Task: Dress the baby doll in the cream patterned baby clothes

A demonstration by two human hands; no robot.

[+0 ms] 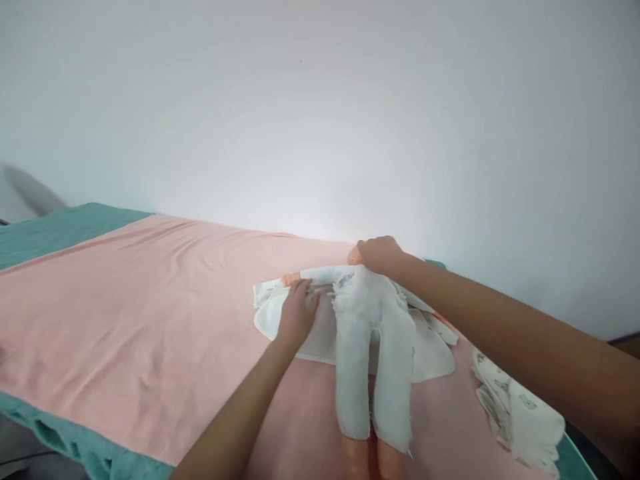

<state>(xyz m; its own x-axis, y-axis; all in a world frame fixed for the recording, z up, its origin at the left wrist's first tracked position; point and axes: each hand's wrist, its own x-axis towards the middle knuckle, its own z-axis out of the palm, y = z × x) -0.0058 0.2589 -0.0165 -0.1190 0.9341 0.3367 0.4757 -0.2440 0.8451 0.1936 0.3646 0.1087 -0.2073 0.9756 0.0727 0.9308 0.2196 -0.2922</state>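
Head view. One doll [370,333] in a white suit lies face up on a pink sheet [150,320] spread over a teal cover [60,230], feet toward the viewer, head toward the white wall [320,100]. The doll rests on one white garment [430,357] opened flat beneath it. Left hand [297,313]: palm down, fingers pressed on the doll's outstretched sleeve and the garment edge beside it; whether the grip is clenched on cloth cannot be told. Right hand [383,255]: cupped over the doll's head, grip wrapped around it. One folded patterned cloth [520,407] lies near the sheet's right edge, just beside the right forearm. The doll lies close to the far edge by the wall; the sheet left of the left hand is bare and wide. Two hands, one doll, two loose cloths.
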